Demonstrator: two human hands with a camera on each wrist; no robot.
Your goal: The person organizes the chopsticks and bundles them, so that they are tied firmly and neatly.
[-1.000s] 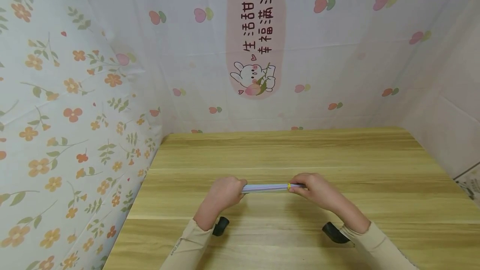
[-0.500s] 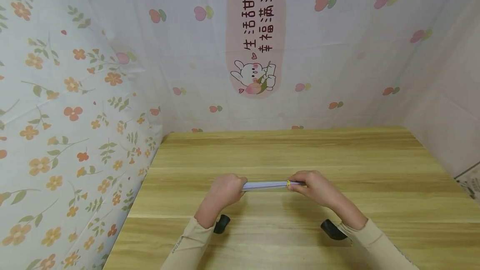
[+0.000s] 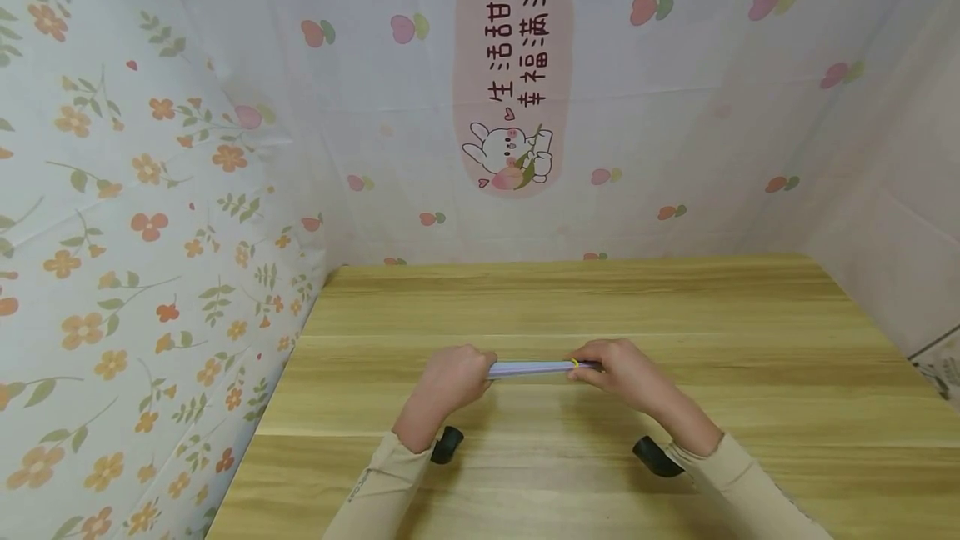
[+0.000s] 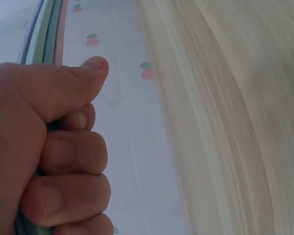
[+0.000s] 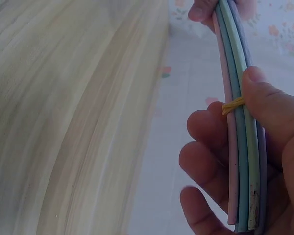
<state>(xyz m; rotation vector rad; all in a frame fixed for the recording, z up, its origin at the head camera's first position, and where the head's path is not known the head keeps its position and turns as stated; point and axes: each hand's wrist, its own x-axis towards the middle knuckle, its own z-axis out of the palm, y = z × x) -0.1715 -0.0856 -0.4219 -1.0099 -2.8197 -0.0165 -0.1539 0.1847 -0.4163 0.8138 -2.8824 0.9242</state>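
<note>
A bundle of thin pastel-coloured sticks (image 3: 528, 369), in pink, teal, pale green and lilac, is held level above the table between my two hands. My left hand (image 3: 452, 380) grips its left end in a fist; in the left wrist view, the curled fingers (image 4: 73, 152) cover that end. Near the other end, my right hand (image 3: 626, 373) pinches the bundle beside a yellow rubber band (image 5: 232, 105). In the right wrist view the thumb (image 5: 267, 95) lies on the sticks at the band, and one green stick has a dark scuffed end.
The wood-grain table (image 3: 562, 298) spreads under both hands. Behind it hangs a white printed cloth (image 3: 360, 107), and a flowered cloth (image 3: 150, 273) hangs along the left side. Black wrist mounts (image 3: 657, 457) show by the beige sleeves.
My right hand has shifted slightly left, and my left hand slightly right. The bundle sits a little higher in the head view. Both hands keep their hold.
</note>
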